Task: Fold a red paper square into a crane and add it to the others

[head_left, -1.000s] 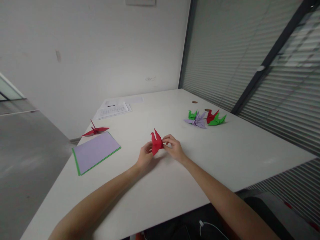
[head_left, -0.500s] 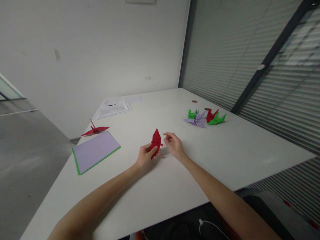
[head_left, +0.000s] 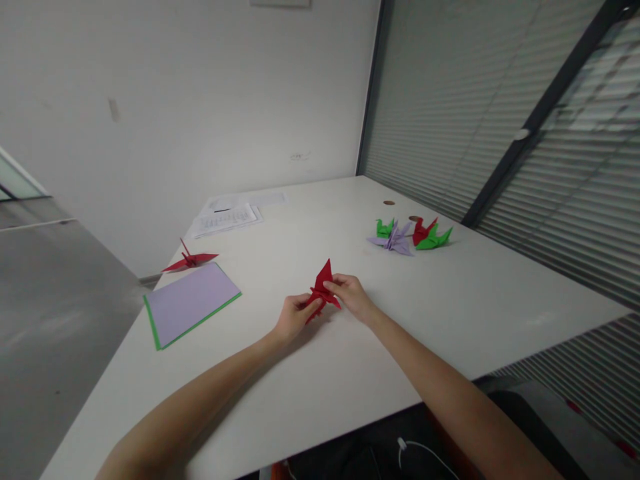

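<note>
A red origami crane point(head_left: 324, 275) is between my two hands, a little above the white table point(head_left: 280, 247). My left hand point(head_left: 294, 316) pinches its lower left part, thumb on top. My right hand point(head_left: 350, 293) is closed on the upper wing from the right, with thumb and fingertips on the paper. One wing points up and away, and another point sticks out to the lower right. Parts of the crane are hidden behind my fingers.
Purple and green paper sheets point(head_left: 193, 303) lie stacked at the left, with another red crane point(head_left: 191, 260) behind them. Printed papers point(head_left: 227, 219) lie farther back. At the right stand a purple crane point(head_left: 395, 240), green cranes point(head_left: 434, 239) and a red crane point(head_left: 421, 230).
My right hand has moved left and taken hold of the crane's wing; before, it was apart from it. The crane has tilted to the right and its wings are more spread.
</note>
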Tool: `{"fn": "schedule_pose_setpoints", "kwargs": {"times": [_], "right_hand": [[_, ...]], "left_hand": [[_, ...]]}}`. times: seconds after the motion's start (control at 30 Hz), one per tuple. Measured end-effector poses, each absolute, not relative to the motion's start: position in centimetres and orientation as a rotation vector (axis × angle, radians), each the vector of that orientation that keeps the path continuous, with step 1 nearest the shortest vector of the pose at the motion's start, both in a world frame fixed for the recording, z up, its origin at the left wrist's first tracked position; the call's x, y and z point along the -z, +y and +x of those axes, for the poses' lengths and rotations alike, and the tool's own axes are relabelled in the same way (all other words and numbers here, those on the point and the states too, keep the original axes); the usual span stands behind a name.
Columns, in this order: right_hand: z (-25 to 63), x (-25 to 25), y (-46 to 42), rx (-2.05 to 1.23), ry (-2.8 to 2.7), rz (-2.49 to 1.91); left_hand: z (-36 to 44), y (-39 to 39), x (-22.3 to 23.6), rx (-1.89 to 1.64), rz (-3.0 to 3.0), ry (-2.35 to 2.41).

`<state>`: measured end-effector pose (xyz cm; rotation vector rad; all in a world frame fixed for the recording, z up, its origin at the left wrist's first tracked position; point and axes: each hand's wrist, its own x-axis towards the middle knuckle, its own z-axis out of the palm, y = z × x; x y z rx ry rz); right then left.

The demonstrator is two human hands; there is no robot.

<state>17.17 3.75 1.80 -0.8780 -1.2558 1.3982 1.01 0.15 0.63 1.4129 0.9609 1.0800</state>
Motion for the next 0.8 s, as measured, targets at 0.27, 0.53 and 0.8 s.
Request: {"fn": "schedule_pose_setpoints", "kwargs": {"times": [0.27,0.53,0.8], "right_hand": [[16.9,-0.3,4.2,-1.502,-1.157,-1.011],[17.0,0.1,4.2,-1.516,-1.175,-1.043],[17.1,-0.9,3.9,-1.633,-1.152,-0.914]], "left_hand": [[1.1,-0.2,-0.8,-1.017,1.406,0.953],[1.2,-0.4,-1.1,-1.008,1.355,0.911],[1.4,-0.2,-0.6,-1.062,1.261,0.893]]}}
